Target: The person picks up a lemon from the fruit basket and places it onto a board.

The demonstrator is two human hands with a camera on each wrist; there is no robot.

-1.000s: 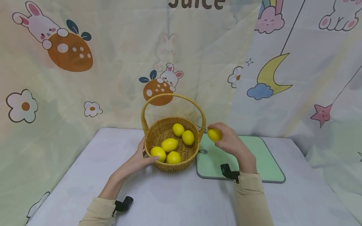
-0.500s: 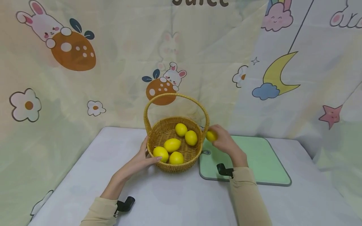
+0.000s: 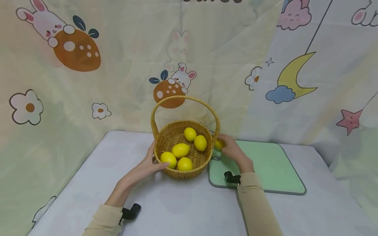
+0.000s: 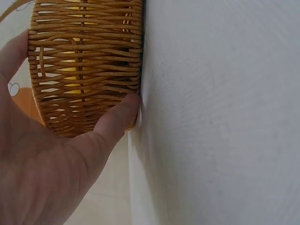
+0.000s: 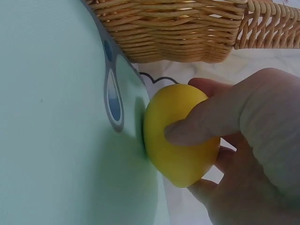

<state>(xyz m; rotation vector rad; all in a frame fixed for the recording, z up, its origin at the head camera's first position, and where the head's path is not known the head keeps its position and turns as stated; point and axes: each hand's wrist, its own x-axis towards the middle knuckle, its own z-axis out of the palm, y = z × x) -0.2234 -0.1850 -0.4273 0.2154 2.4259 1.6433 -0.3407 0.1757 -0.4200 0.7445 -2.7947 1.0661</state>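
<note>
My left hand (image 3: 147, 165) grips the near left side of a round wicker basket (image 3: 180, 176). In the head view its thumb crosses the rim; the left wrist view has the fingers spread against the woven wall (image 4: 84, 56). Several yellow lemons (image 3: 180, 150) lie inside the basket, mostly toward the front and right. To the right of the basket, my right hand (image 3: 235, 152) holds another lemon (image 5: 180, 161) between thumb and fingers. This lemon is low over the far left edge of a green cutting board (image 3: 260, 170), close beside the basket's wall, partly hidden by the handle in the head view.
The basket's tall arched handle (image 3: 185, 97) rises over it. Beneath everything is a white-covered table (image 3: 177, 206). A printed cloth backdrop (image 3: 127, 65) hangs behind the table's back edge. A grey-rimmed hanging slot (image 5: 114, 101) marks the board's corner near the basket.
My right hand has moved left and down with its lemon, from above the board to its edge beside the basket. The left hand keeps its hold. The head view has shifted slightly.
</note>
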